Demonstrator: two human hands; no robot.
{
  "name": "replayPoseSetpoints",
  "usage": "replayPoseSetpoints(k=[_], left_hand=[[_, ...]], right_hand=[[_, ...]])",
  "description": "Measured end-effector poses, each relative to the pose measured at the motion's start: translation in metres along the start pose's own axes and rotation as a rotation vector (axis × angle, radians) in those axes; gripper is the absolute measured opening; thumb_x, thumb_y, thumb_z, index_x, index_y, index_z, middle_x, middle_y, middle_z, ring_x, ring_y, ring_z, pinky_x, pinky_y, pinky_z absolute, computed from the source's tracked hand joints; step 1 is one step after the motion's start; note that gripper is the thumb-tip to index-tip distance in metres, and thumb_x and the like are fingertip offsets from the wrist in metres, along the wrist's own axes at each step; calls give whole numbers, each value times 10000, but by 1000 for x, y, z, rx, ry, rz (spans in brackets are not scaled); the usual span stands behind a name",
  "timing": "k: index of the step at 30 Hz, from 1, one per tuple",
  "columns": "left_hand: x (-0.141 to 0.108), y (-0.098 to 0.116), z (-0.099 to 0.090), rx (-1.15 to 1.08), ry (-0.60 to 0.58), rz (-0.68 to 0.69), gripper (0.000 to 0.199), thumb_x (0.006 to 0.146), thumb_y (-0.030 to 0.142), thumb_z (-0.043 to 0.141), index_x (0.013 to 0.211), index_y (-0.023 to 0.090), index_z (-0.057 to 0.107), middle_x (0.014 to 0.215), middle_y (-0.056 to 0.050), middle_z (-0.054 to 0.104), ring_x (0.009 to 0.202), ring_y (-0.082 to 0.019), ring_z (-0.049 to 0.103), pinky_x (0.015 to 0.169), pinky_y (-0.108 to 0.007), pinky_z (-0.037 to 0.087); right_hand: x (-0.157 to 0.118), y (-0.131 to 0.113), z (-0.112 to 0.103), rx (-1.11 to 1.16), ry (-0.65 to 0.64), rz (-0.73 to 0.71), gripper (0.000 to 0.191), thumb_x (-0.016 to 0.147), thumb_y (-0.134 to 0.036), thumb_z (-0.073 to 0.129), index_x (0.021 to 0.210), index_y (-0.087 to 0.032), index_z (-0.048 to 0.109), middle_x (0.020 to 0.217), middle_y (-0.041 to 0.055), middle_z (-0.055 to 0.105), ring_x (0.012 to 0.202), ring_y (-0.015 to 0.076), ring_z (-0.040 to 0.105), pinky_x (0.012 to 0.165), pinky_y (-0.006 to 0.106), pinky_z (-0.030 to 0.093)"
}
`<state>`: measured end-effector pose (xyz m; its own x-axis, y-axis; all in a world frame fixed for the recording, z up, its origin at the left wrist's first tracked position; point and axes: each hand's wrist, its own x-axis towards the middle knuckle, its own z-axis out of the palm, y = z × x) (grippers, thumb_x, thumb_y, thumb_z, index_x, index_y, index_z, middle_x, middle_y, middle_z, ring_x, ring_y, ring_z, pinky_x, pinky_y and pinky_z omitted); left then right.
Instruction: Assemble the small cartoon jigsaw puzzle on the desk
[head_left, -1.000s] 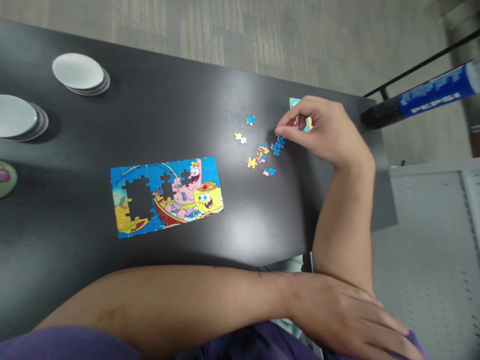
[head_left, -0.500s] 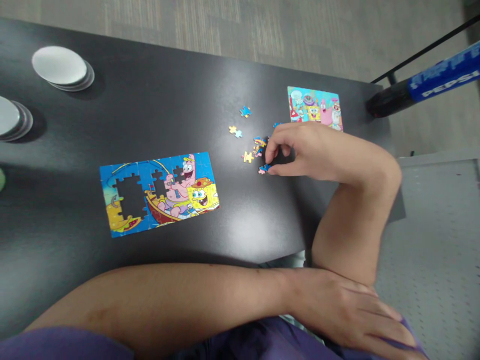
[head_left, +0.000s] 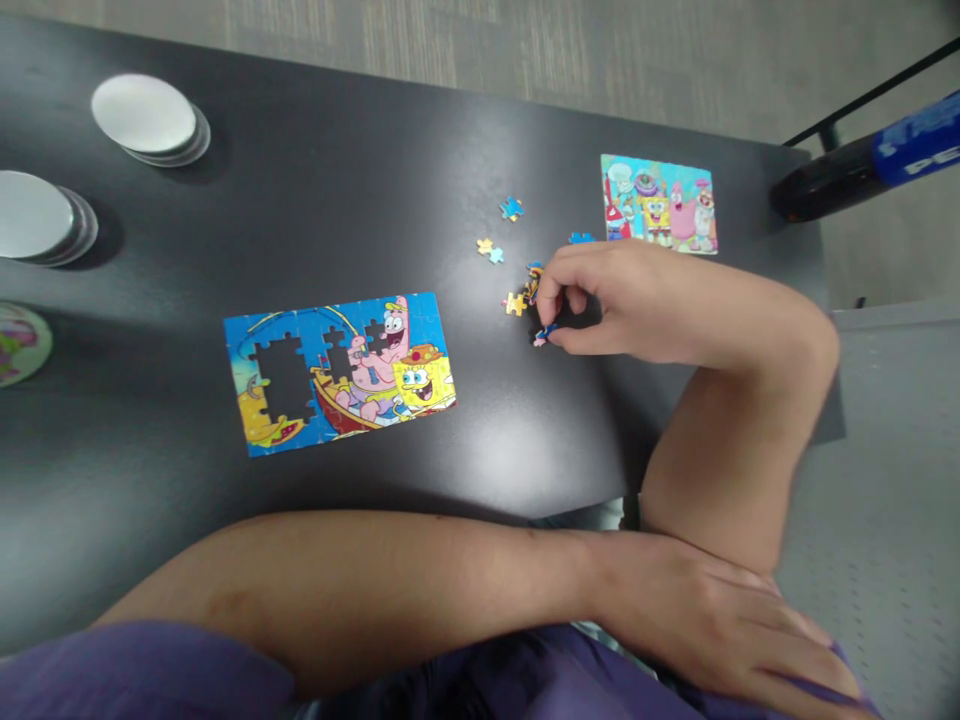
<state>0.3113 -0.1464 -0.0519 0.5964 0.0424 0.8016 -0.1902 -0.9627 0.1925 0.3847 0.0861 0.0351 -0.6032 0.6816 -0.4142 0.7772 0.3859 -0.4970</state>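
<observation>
My right hand pinches a small blue and pink puzzle piece between thumb and fingers, low over the dark table. Just beside its fingertips lie several loose pieces, among them a yellow one and a blue one behind the hand. Farther left are a yellow and light blue pair and another blue piece. A partly filled cartoon puzzle with dark gaps lies left of centre. My left hand rests flat below my right forearm, fingers extended and holding nothing.
A cartoon picture card lies behind my right hand. Stacks of round white discs and a coloured round item stand at the left. A blue and black Pepsi tube reaches over the table's right end.
The view has shifted, so the table items appear farther right. The piece at my right fingertips now looks more tilted. My left hand stays in its resting place.
</observation>
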Motion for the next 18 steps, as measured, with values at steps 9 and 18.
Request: replayPoseSetpoints(k=[9,18], left_hand=[[2,8,3,131,-222,-4,872,1216,193,339,1723,776,742,1604,101,784,1709,63,648,587,-22,412],[10,8,11,-33,-260,13,987,1185,81,249,1677,729,807,1702,173,796,1688,32,688,1294,-96,492]], right_hand=[[2,-1,6,56,16,-40,122,1039,-203,882,1088,-315,880,961,21,832,858,284,786,807,460,591],[3,-7,4,-9,-25,-18,146,975,-183,878,1002,-320,835,998,35,828,903,307,780,797,464,554]])
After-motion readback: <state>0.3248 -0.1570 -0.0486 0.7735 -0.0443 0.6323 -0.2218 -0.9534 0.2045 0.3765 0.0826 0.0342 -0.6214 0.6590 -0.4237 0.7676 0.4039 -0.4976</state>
